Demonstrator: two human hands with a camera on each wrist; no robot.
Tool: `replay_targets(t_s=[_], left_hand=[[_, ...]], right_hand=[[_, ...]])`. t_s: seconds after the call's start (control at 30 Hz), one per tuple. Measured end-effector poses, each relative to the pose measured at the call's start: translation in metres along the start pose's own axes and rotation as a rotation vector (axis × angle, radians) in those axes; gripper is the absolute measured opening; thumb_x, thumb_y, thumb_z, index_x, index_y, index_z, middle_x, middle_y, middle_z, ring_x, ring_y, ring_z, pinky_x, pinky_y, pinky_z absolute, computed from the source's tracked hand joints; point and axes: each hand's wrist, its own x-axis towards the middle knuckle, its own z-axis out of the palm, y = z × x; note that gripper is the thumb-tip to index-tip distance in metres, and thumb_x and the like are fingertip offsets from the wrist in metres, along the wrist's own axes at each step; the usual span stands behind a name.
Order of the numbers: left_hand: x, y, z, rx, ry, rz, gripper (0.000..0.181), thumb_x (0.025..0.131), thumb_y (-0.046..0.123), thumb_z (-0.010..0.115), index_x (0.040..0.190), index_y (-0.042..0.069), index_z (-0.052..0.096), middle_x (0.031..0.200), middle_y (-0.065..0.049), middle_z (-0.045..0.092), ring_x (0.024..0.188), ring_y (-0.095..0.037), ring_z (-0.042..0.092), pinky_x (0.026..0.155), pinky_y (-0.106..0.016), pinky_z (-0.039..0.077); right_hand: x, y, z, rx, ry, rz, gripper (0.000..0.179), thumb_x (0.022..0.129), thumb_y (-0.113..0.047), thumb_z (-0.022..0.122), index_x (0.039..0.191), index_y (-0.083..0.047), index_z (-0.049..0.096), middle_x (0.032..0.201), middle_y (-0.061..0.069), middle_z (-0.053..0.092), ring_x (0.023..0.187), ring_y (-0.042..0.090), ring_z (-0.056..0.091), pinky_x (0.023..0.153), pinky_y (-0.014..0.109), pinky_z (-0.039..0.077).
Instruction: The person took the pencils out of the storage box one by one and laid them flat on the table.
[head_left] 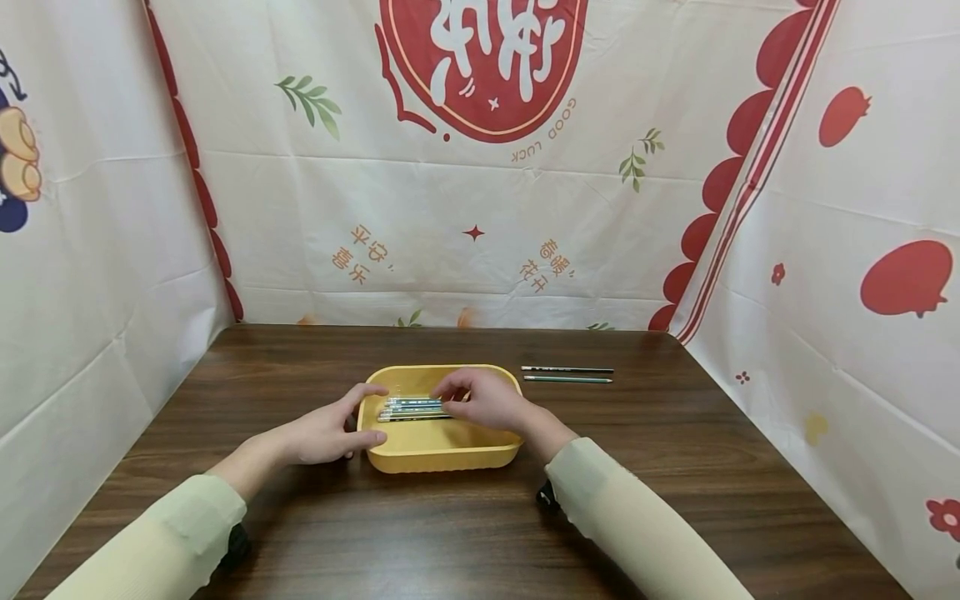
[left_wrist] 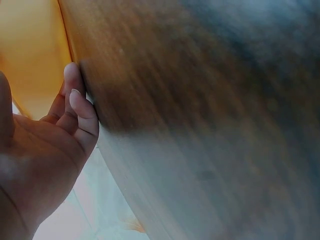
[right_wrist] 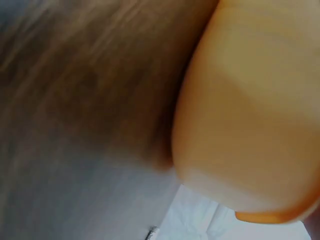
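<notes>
A yellow plastic tray (head_left: pixel 450 460) with raised walls stands on the table. Several pencils (head_left: pixel 411 410) lie side by side in it, pointing left to right. My left hand (head_left: pixel 322 429) holds the tray's left end, thumb and index finger over the rim; other fingers bend against the outer wall, as the left wrist view shows. Reaching over the right side of the tray, my right hand (head_left: pixel 487 400) has curled fingers that pinch a pencil at the right end of the row. The fingers cover those ends. In the right wrist view the tray wall (right_wrist: pixel 245 115) fills much of the picture.
Right of the tray, a black pencil (head_left: pixel 567 369) and a green pencil (head_left: pixel 567 380) lie parallel on the dark wood table (head_left: pixel 675 467). Printed cloth (head_left: pixel 465 192) hangs behind the table and along both sides.
</notes>
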Motion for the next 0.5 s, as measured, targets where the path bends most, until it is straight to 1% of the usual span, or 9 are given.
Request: replay_targets(t_s=[0.23, 0.37, 0.5], left_hand=[[0.0002, 0.0001, 0.0006, -0.004, 0.002, 0.016, 0.078, 0.106, 0.046, 0.073, 0.166, 0.023, 0.029, 0.100, -0.010, 0.065, 0.080, -0.022, 0.067, 0.072, -0.038, 0.054], [-0.0002, 0.0000, 0.0006, -0.005, 0.006, 0.010, 0.078, 0.106, 0.046, 0.073, 0.166, 0.023, 0.029, 0.100, -0.010, 0.066, 0.080, -0.022, 0.067, 0.074, -0.038, 0.055], [0.0001, -0.0004, 0.0010, 0.003, 0.007, 0.010, 0.078, 0.106, 0.046, 0.073, 0.166, 0.023, 0.029, 0.101, -0.011, 0.065, 0.080, -0.022, 0.067, 0.074, -0.038, 0.055]], right_hand=[[0.0015, 0.0032, 0.0055, 0.013, -0.009, 0.020, 0.018, 0.102, -0.006, 0.075, 0.119, -0.008, 0.080, 0.107, 0.002, 0.080, 0.092, 0.006, 0.064, 0.086, 0.025, 0.054], [0.0028, 0.0054, 0.0078, -0.010, -0.014, 0.025, 0.017, 0.102, -0.007, 0.075, 0.118, -0.008, 0.080, 0.107, 0.002, 0.079, 0.094, 0.005, 0.063, 0.089, 0.025, 0.054], [0.0030, 0.0073, 0.0096, -0.028, -0.040, 0.049, 0.018, 0.103, -0.009, 0.075, 0.119, -0.010, 0.080, 0.109, 0.000, 0.079, 0.095, 0.003, 0.063, 0.090, 0.025, 0.054]])
